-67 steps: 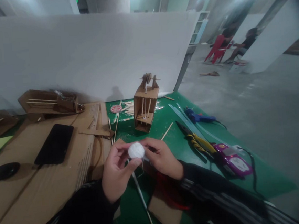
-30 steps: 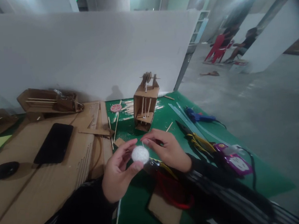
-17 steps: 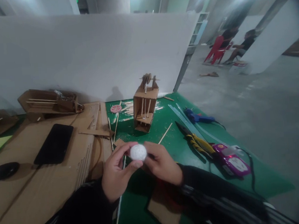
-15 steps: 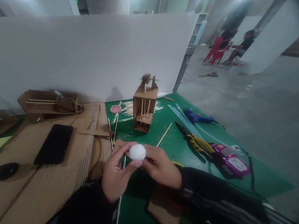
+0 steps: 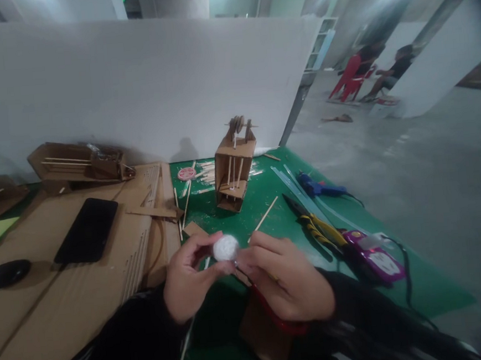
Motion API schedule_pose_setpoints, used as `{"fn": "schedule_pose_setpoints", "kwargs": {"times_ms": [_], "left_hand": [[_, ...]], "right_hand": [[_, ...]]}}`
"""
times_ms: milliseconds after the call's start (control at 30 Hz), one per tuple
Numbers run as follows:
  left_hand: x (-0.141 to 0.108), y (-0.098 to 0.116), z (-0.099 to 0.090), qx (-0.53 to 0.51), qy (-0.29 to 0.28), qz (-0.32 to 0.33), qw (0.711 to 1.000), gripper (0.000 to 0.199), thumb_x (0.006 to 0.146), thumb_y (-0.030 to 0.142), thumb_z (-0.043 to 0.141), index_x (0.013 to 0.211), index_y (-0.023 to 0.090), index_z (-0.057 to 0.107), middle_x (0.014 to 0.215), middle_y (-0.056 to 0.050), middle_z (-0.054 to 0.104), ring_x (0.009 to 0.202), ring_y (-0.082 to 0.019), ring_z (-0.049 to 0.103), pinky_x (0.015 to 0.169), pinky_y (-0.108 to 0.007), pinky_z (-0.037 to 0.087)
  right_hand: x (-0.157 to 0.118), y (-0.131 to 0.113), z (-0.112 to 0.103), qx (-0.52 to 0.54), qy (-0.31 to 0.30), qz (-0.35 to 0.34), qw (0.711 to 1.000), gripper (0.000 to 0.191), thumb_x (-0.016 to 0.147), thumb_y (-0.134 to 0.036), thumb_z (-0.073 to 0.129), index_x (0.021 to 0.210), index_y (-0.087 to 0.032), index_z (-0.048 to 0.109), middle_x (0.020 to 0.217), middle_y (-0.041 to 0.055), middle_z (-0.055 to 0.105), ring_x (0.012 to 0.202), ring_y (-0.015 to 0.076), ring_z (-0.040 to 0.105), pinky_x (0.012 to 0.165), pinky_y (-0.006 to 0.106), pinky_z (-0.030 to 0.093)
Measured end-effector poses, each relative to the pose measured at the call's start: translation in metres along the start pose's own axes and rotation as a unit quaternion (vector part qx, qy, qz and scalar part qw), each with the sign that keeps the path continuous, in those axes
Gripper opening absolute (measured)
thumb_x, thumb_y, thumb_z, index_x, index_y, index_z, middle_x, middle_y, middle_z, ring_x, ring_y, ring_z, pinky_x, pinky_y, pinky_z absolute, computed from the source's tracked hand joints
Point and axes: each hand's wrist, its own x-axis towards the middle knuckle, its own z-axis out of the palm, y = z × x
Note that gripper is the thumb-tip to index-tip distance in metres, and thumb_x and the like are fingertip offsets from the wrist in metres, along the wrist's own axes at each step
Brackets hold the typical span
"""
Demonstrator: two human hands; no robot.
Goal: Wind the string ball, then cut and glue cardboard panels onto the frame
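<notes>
My left hand (image 5: 190, 275) is closed on a small white ball (image 5: 226, 248), which looks like wound string. Thumb and fingers grip it from the left. My right hand (image 5: 287, 276) is closed in a pinch at the ball's lower right edge; what lies between its fingertips is too small to make out. Beneath the right hand a red curved piece (image 5: 271, 309) shows in part, over a brown cardboard piece (image 5: 261, 336). Just beyond my hands stands an upright cardboard frame (image 5: 234, 175) with thin sticks inside and round discs on an axle on top.
On the green tabletop's right lie yellow-black pliers (image 5: 319, 229), a purple device (image 5: 374, 258), clear glue sticks (image 5: 297, 189) and a blue glue gun (image 5: 320, 185). Leftward, cardboard carries a phone (image 5: 87, 231), a mouse (image 5: 7, 274) and a cardboard model (image 5: 81, 165). A white partition (image 5: 133, 88) stands behind.
My right hand has shifted right and toward me, from the ball's side to its lower right edge. The ball has moved slightly right in my left hand.
</notes>
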Motion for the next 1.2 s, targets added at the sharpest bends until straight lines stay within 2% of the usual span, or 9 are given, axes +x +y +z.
{"fn": "schedule_pose_setpoints", "kwargs": {"times_ms": [200,333,433,533,633,800,967,1100,1200], "left_hand": [[-0.002,0.003,-0.004,0.065,-0.08,-0.012,0.995,0.037,0.073,0.027,0.081,0.107,0.021,0.07,0.102,-0.007,0.074,0.092,-0.02,0.069,0.082,-0.028,0.054],[-0.005,0.002,-0.006,0.085,-0.087,0.027,0.992,0.036,0.076,0.025,0.078,0.11,0.023,0.067,0.108,-0.007,0.072,0.099,-0.021,0.067,0.086,-0.028,0.053],[-0.007,0.002,-0.006,0.097,-0.078,0.06,0.99,0.035,0.079,0.023,0.076,0.112,0.025,0.066,0.111,-0.006,0.07,0.102,-0.02,0.066,0.087,-0.027,0.052],[-0.008,0.003,-0.003,0.098,-0.065,0.066,0.991,0.047,0.08,0.023,0.074,0.125,0.026,0.059,0.112,-0.007,0.069,0.103,-0.021,0.066,0.088,-0.027,0.051],[-0.009,0.004,-0.002,0.112,-0.072,0.081,0.988,0.056,0.081,0.024,0.073,0.134,0.027,0.054,0.115,-0.008,0.068,0.105,-0.023,0.065,0.091,-0.031,0.051],[-0.007,0.003,-0.003,0.139,-0.058,0.135,0.979,0.041,0.082,0.022,0.071,0.122,0.031,0.065,0.121,-0.007,0.062,0.114,-0.024,0.059,0.096,-0.032,0.048],[-0.004,-0.002,-0.006,0.136,-0.006,0.115,0.984,0.039,0.084,0.025,0.07,0.122,0.03,0.064,0.125,-0.007,0.059,0.114,-0.023,0.059,0.095,-0.032,0.048],[-0.003,0.0,-0.005,0.215,0.014,0.094,0.972,0.036,0.086,0.028,0.068,0.121,0.026,0.063,0.125,-0.008,0.062,0.115,-0.024,0.059,0.098,-0.035,0.045],[-0.003,0.003,-0.001,0.181,-0.007,0.082,0.98,0.034,0.087,0.03,0.066,0.119,0.022,0.057,0.118,-0.009,0.062,0.11,-0.024,0.06,0.095,-0.035,0.046]], "right_hand": [[0.009,0.009,-0.008,-0.067,0.008,-0.038,0.997,0.021,0.091,-0.015,0.048,0.092,-0.021,0.068,0.071,0.0003,0.049,0.054,0.0116,0.041,0.049,0.025,0.03],[0.016,0.019,-0.008,0.044,0.035,-0.004,0.998,0.018,0.095,-0.018,0.052,0.098,-0.019,0.069,0.075,0.0029,0.058,0.063,0.0127,0.051,0.055,0.023,0.039],[0.02,0.027,-0.003,0.111,0.059,0.026,0.992,0.017,0.096,-0.021,0.054,0.091,-0.017,0.07,0.071,0.0028,0.06,0.064,0.0137,0.052,0.057,0.024,0.041],[0.023,0.033,0.005,0.146,0.072,0.071,0.984,0.019,0.095,-0.028,0.058,0.086,-0.016,0.071,0.069,0.0017,0.06,0.062,0.0127,0.053,0.057,0.025,0.041],[0.023,0.038,0.016,0.201,0.065,0.116,0.971,0.022,0.094,-0.032,0.059,0.085,-0.016,0.071,0.074,0.0031,0.065,0.066,0.0132,0.058,0.06,0.024,0.044],[0.014,0.042,0.038,0.281,0.031,0.182,0.942,0.024,0.094,-0.033,0.055,0.085,-0.015,0.068,0.078,0.0035,0.066,0.07,0.0141,0.059,0.062,0.025,0.047],[0.001,0.028,0.048,0.261,0.0,0.181,0.948,0.026,0.094,-0.029,0.054,0.075,-0.015,0.064,0.073,0.0015,0.061,0.066,0.0128,0.052,0.061,0.024,0.043],[-0.006,0.01,0.036,0.169,-0.021,0.157,0.973,0.023,0.095,-0.021,0.049,0.076,-0.016,0.061,0.069,0.0004,0.054,0.064,0.0122,0.048,0.059,0.024,0.036],[-0.008,0.001,0.021,0.133,-0.006,0.127,0.983,0.015,0.091,-0.015,0.049,0.078,-0.017,0.055,0.069,-0.0002,0.052,0.062,0.0119,0.047,0.058,0.024,0.034]]}}
